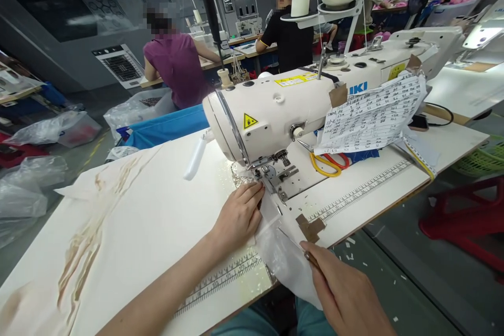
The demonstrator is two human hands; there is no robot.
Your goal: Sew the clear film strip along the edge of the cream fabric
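A white sewing machine (271,110) stands on the white table. My left hand (240,212) lies close by its needle area, fingers together and pressing on white fabric (285,257). That fabric runs from the needle area down over the table's front edge. In my right hand (342,286) is a thin pointed metal tool (293,240), its tip over the fabric. Whether my right hand also touches the fabric is hard to tell.
Cream fabric (88,236) spreads across the left of the table (157,220). Yellow-handled scissors (326,166) and a handwritten sheet (370,115) are at the right. Behind the table are a blue cloth bin (165,128) and seated people. A red stool (464,220) stands at right.
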